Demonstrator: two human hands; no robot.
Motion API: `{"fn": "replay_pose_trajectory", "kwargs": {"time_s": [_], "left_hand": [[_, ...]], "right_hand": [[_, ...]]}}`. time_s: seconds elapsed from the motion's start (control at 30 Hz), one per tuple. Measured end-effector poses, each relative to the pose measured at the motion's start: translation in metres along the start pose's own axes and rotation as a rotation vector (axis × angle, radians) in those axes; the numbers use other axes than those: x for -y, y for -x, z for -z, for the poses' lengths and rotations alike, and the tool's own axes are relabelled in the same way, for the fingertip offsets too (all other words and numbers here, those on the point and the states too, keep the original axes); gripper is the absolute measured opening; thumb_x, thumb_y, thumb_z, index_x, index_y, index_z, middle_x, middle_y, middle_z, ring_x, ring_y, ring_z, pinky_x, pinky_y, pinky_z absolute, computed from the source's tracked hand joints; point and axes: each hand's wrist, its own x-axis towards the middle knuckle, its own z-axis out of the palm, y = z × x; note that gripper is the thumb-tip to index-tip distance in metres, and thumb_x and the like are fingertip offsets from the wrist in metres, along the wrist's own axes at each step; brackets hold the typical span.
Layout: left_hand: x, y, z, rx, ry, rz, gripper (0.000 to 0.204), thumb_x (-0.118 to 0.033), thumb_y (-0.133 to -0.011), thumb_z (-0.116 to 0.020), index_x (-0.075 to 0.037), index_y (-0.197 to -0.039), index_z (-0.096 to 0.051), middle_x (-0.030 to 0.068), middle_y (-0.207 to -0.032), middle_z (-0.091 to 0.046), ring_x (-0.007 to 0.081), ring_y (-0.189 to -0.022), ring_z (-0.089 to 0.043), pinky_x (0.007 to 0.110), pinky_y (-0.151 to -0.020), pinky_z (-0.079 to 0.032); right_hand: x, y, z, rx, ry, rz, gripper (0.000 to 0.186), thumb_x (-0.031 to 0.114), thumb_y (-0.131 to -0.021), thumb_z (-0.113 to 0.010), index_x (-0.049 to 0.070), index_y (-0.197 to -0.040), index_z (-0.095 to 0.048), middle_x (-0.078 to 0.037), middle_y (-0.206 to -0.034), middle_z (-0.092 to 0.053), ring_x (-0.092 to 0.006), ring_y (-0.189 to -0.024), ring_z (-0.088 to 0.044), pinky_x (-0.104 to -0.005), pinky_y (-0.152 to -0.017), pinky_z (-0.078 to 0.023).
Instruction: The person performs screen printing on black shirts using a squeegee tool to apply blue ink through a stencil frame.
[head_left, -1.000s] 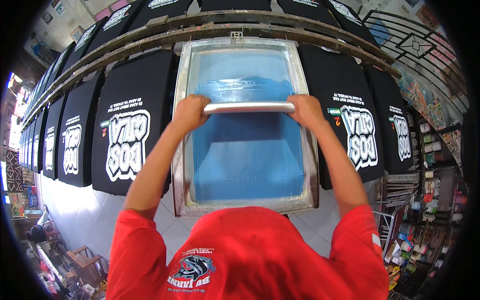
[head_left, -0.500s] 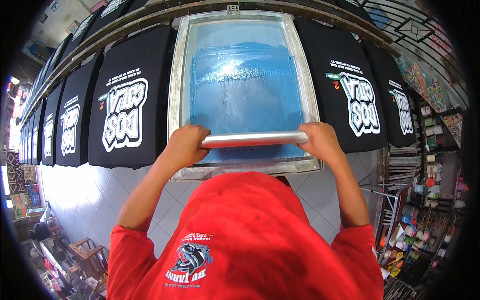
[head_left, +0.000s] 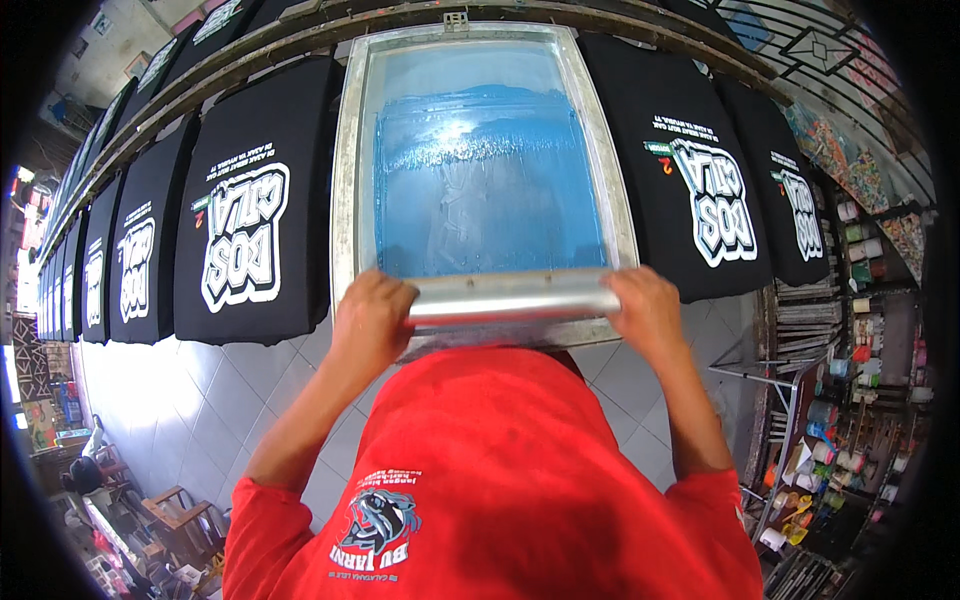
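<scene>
A wide silver squeegee [head_left: 512, 298] lies across the near end of a screen printing frame [head_left: 348, 170]. My left hand [head_left: 372, 318] is wrapped round its left end, and my right hand [head_left: 645, 310] grips its right end. Blue ink [head_left: 480, 125] coats the mesh, thick and shiny in the far half and thinner toward the squeegee. The squeegee's bar hides the near part of the mesh. Whatever lies under the screen cannot be made out.
Black printed shirts [head_left: 245, 190] lie in a row to the left, with another black shirt [head_left: 685, 170] close on the right. A long rail [head_left: 300, 40] runs behind the frame, with a small metal hinge [head_left: 456, 22] at its middle. Shelves of jars [head_left: 865, 300] stand at far right.
Both hands have drawn the squeegee nearer to me, toward the frame's near edge. The squeegee has tipped, so more of its face shows.
</scene>
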Motion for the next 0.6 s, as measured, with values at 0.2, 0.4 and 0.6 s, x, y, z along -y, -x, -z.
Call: {"fn": "replay_pose_trajectory", "kwargs": {"time_s": [0.2, 0.4, 0.6], "left_hand": [[0.001, 0.015, -0.03, -0.013, 0.005, -0.043, 0.037, -0.003, -0.058, -0.072, -0.003, -0.094, -0.067, 0.0083, -0.089, -0.065, 0.0253, -0.085, -0.062, 0.035, -0.071, -0.054], [0.034, -0.037, -0.042, -0.078, -0.061, -0.074, 0.028, -0.002, -0.069, -0.062, -0.002, -0.097, -0.066, 0.0076, -0.091, -0.066, 0.0232, -0.082, -0.061, 0.032, -0.071, -0.055], [0.091, -0.107, -0.065, -0.051, -0.092, -0.003, 0.044, -0.005, -0.058, -0.074, -0.005, -0.102, -0.065, 0.0085, -0.092, -0.065, 0.0293, -0.084, -0.06, 0.038, -0.071, -0.054]], "right_hand": [[0.005, 0.013, -0.032, -0.092, -0.03, -0.008, 0.031, 0.004, -0.063, -0.072, 0.008, -0.094, -0.068, -0.004, -0.093, -0.069, -0.0233, -0.082, -0.065, -0.0348, -0.07, -0.054], [-0.028, -0.047, -0.052, -0.193, -0.021, 0.052, 0.03, 0.002, -0.065, -0.069, 0.006, -0.094, -0.068, -0.005, -0.091, -0.069, -0.0225, -0.079, -0.064, -0.0328, -0.068, -0.054], [-0.069, -0.131, -0.071, -0.152, 0.031, 0.065, 0.034, 0.003, -0.063, -0.071, 0.007, -0.097, -0.068, -0.005, -0.09, -0.066, -0.0249, -0.08, -0.063, -0.0351, -0.067, -0.054]]}}
